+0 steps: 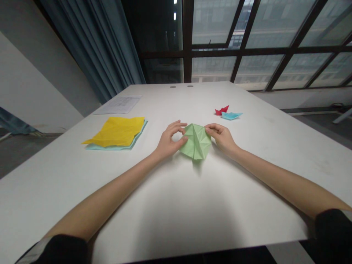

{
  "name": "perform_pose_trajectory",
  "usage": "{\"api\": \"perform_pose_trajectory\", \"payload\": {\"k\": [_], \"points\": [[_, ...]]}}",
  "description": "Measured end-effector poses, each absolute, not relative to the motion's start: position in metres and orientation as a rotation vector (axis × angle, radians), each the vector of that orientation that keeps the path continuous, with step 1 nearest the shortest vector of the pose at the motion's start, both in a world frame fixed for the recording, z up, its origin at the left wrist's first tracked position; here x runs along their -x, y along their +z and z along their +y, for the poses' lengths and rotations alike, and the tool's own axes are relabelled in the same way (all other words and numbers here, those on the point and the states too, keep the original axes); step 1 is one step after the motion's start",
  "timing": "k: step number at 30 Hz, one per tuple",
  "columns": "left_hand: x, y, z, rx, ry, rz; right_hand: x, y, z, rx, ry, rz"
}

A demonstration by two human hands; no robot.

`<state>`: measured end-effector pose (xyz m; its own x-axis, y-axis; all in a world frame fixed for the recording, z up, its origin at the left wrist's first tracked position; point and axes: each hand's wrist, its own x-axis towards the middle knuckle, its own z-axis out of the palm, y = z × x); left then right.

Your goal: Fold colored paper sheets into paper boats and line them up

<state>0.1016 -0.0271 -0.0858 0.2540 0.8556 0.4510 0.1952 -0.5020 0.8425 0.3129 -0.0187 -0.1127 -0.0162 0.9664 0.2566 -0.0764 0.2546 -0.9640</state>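
A light green folded paper [196, 142] is held just above the white table [176, 205], creased into several facets with a point hanging down. My left hand [170, 140] pinches its left edge between thumb and fingers. My right hand [222, 137] pinches its right upper corner. Both hands are closed on the paper.
A stack of paper sheets, yellow on top [117, 131] over light blue, lies at the left. A white printed sheet [118, 104] sits beyond it. A small red folded boat [221, 110] and a light blue one [231, 116] rest at the right rear. Windows and a curtain stand behind.
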Motion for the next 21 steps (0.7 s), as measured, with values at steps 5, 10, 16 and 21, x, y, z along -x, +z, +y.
{"api": "perform_pose_trajectory", "payload": {"k": [5,10,16,21], "points": [[-0.106,-0.092,-0.026,-1.678,1.217,0.880,-0.309,-0.111,-0.024,1.019,1.159,-1.293],[-0.109,-0.091,-0.024,-1.595,1.028,0.880,-0.306,-0.109,-0.028,1.014,1.243,-1.293],[-0.108,-0.098,-0.017,-1.468,1.121,1.000,-0.308,-0.110,-0.026,0.947,1.403,-1.208],[-0.105,-0.106,-0.009,-1.433,1.286,1.096,-0.311,-0.113,-0.025,0.931,1.506,-1.242]]}}
